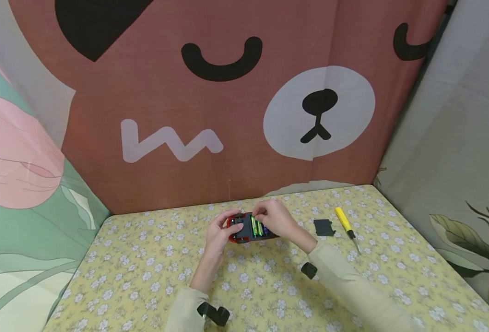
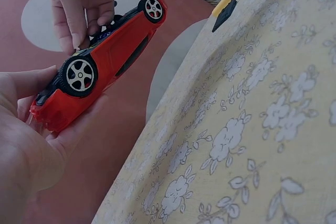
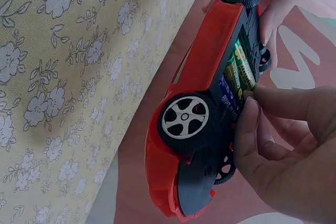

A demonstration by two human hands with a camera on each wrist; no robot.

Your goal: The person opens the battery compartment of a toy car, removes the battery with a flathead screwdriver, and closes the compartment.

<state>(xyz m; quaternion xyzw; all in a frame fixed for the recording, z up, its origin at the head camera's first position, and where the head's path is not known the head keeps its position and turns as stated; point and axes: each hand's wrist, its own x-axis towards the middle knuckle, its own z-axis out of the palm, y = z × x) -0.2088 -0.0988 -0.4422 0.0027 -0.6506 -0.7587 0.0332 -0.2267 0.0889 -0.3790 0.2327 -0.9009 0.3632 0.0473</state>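
Note:
A red toy car (image 2: 118, 56) is held upside down above the table, its black underside (image 1: 245, 226) facing up. My left hand (image 1: 218, 234) grips one end, thumb across the underside. Green batteries (image 3: 240, 66) and a blue battery (image 3: 229, 97) lie side by side in its uncovered battery compartment. My right hand (image 1: 276, 217) reaches over the car from the right. In the right wrist view its thumb and index finger (image 3: 286, 99) pinch at the end of a green battery, and the fingertips hide that end.
On the table (image 1: 144, 272) with a floral cloth, a black battery cover (image 1: 323, 227) lies right of the car. Beside it is a screwdriver (image 1: 344, 220) with a yellow handle. A printed curtain (image 1: 244, 106) hangs behind the table's far edge.

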